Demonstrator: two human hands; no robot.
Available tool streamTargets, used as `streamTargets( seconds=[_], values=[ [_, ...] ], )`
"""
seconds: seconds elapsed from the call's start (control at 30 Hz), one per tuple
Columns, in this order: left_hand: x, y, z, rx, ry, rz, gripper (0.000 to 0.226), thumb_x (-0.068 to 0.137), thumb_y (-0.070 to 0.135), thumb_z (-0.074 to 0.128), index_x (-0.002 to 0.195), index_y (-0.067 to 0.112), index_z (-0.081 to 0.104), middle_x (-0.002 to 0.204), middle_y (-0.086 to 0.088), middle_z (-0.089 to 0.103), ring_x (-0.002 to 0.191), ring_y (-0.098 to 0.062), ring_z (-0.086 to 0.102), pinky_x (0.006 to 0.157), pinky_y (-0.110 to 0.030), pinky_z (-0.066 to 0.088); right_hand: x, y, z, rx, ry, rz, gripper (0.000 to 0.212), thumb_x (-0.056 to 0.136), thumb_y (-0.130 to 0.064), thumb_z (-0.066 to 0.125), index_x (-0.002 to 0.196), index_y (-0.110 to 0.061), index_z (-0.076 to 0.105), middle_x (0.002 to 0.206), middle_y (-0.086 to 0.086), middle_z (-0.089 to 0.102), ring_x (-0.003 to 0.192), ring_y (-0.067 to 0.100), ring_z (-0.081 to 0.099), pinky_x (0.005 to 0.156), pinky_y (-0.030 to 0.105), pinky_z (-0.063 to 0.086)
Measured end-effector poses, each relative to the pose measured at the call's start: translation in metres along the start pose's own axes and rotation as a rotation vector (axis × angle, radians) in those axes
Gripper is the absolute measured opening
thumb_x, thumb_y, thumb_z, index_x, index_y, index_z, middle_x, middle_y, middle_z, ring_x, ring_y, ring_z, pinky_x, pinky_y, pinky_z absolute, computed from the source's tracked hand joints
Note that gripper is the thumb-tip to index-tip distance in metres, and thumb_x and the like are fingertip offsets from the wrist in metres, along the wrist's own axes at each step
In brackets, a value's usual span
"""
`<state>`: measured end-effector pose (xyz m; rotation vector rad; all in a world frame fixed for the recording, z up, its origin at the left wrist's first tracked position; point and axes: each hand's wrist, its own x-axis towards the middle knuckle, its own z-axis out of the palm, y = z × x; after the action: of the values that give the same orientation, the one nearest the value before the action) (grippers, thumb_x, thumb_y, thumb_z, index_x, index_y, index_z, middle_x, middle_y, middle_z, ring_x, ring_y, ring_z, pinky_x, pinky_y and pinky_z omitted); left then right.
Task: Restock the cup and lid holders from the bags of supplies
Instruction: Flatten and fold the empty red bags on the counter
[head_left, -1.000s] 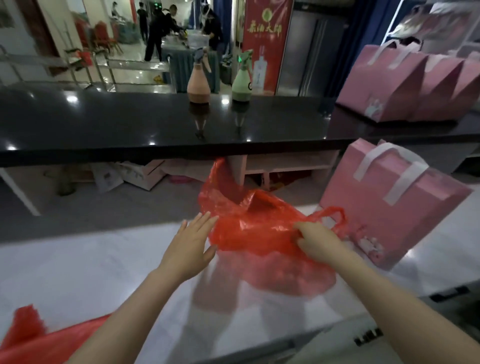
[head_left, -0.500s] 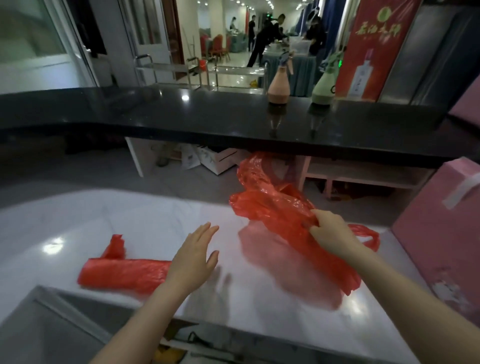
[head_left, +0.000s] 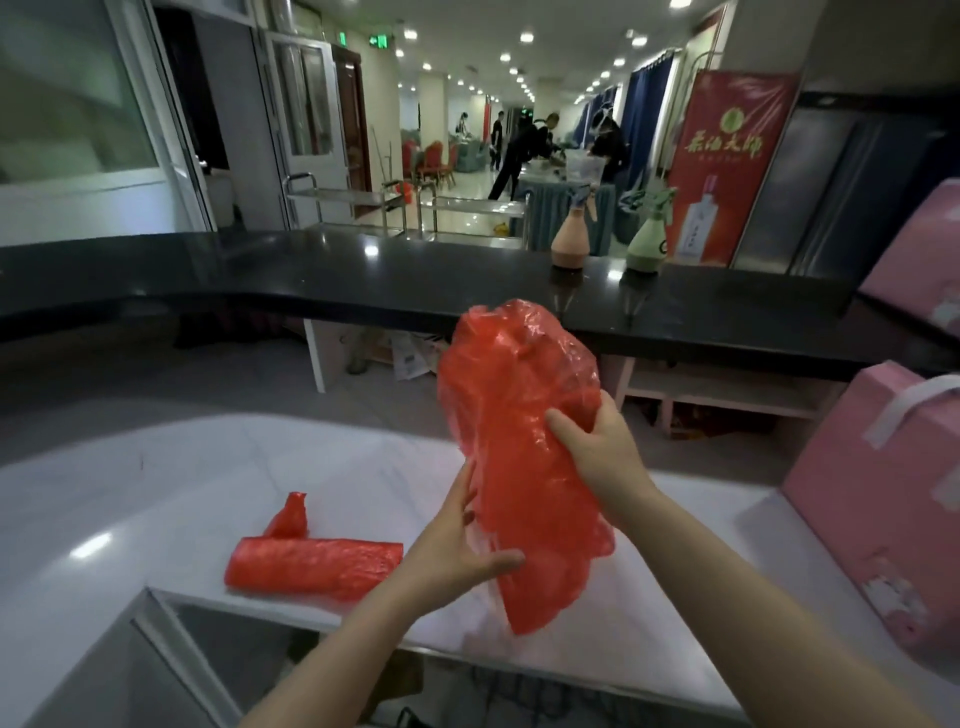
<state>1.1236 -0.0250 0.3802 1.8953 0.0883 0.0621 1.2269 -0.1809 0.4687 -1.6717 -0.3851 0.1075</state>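
Observation:
A red plastic bag (head_left: 519, 415) hangs crumpled in the air above the white marble counter (head_left: 156, 493). My right hand (head_left: 597, 452) grips it at its right side, fingers curled round the plastic. My left hand (head_left: 457, 545) is under the bag's lower left edge, fingers straight and thumb out, touching the plastic. A second red bag (head_left: 311, 566), rolled into a tube with a knotted end, lies on the counter left of my left hand. No cup or lid holder shows.
A pink gift bag (head_left: 883, 493) with white handles stands at the counter's right end. Behind is a black bar top (head_left: 311, 280) carrying two spray bottles (head_left: 571, 234). A grey steel edge (head_left: 171, 623) borders the counter front. People work far down the hall.
My right hand has lifted the red bag off the counter and up into the air. My left hand has moved right to meet its lower edge. The view has swung left and up.

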Motion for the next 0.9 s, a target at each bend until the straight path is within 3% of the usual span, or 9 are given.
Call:
streamTargets(
  seconds=[0.07,0.17,0.3,0.4,0.5,0.57,0.67,0.77,0.9],
  values=[
    [-0.011,0.008,-0.013,-0.082,0.006,0.007,0.092,0.057,0.064,0.081,0.114,0.083,0.010,0.112,0.059,0.035,0.102,0.026,0.047,0.066,-0.002,0.046,-0.009,-0.016,0.012,0.126,-0.016,0.052,0.019,0.092,-0.035,0.060,0.109,-0.033,0.052,0.109,0.000,0.065,0.095,0.017,0.067,0.075,0.032,0.056],
    [-0.027,0.014,-0.032,-0.304,0.035,-0.076,0.111,0.052,0.070,0.077,0.140,0.057,0.011,0.139,0.021,0.039,0.113,-0.006,0.055,0.075,-0.019,0.055,-0.031,-0.040,0.026,0.433,-0.243,0.146,0.037,0.096,-0.042,0.048,0.121,-0.017,0.059,0.120,0.014,0.064,0.105,0.028,0.066,0.085,0.041,0.055],
    [-0.049,0.015,-0.041,-0.745,-0.094,-0.069,0.084,0.070,0.053,0.077,0.141,0.035,0.036,0.134,-0.012,0.056,0.116,-0.036,0.058,0.093,-0.058,0.048,-0.071,-0.049,0.054,0.110,-0.569,0.223,0.048,0.098,-0.019,0.034,0.137,0.008,0.038,0.142,0.041,0.030,0.128,0.042,0.044,0.110,0.049,0.032],
    [-0.063,0.019,-0.046,-0.659,0.075,-0.055,0.079,0.068,0.037,0.083,0.136,0.029,0.043,0.120,-0.006,0.066,0.107,-0.030,0.065,0.091,-0.054,0.051,-0.088,-0.028,0.061,-0.025,-0.570,0.188,0.047,0.082,-0.013,0.049,0.128,-0.015,0.055,0.121,0.019,0.059,0.107,0.030,0.061,0.098,0.056,0.045],
    [-0.071,0.016,-0.063,-0.666,0.207,-0.113,0.075,0.071,0.033,0.077,0.137,0.032,0.040,0.123,-0.002,0.061,0.104,-0.027,0.064,0.078,-0.046,0.057,-0.102,-0.013,0.050,-0.260,-0.537,0.131,0.087,0.073,-0.036,0.075,0.146,-0.039,0.028,0.134,-0.006,0.049,0.112,0.017,0.060,0.087,0.035,0.055],
    [-0.076,0.016,-0.074,-0.679,0.214,-0.148,0.070,0.074,0.035,0.074,0.135,0.033,0.041,0.123,-0.001,0.058,0.104,-0.026,0.061,0.077,-0.046,0.056,-0.110,0.003,0.040,-0.437,-0.521,0.158,0.097,0.064,-0.042,0.081,0.140,-0.054,0.022,0.124,-0.007,0.056,0.097,0.015,0.065,0.070,0.026,0.056],
    [-0.087,0.022,-0.078,-0.738,0.185,-0.104,0.073,0.066,0.052,0.077,0.129,0.030,0.047,0.127,-0.010,0.060,0.107,-0.033,0.063,0.089,-0.056,0.051,-0.121,0.021,0.029,-0.502,-0.418,0.180,0.069,0.074,-0.018,0.076,0.131,-0.041,0.044,0.091,0.005,0.072,0.074,0.018,0.071,0.066,0.035,0.060],
    [-0.101,0.022,-0.080,-0.862,0.038,0.168,0.097,0.056,0.068,0.074,0.139,0.035,0.037,0.132,-0.010,0.058,0.115,-0.035,0.060,0.084,-0.056,0.052,-0.115,0.017,0.023,-0.496,-0.212,0.125,0.030,0.086,-0.011,0.061,0.115,-0.017,0.060,0.077,-0.001,0.074,0.063,0.018,0.071,0.071,0.042,0.059],
    [-0.110,0.025,-0.073,-0.468,0.124,0.163,0.111,0.053,0.061,0.080,0.139,0.062,0.010,0.133,0.010,0.046,0.114,-0.021,0.058,0.084,-0.046,0.056,-0.099,-0.008,0.020,-0.504,-0.145,0.018,0.017,0.088,-0.013,0.057,0.093,-0.028,0.063,0.073,-0.004,0.072,0.059,0.015,0.069,0.065,0.035,0.059]
  ],
)
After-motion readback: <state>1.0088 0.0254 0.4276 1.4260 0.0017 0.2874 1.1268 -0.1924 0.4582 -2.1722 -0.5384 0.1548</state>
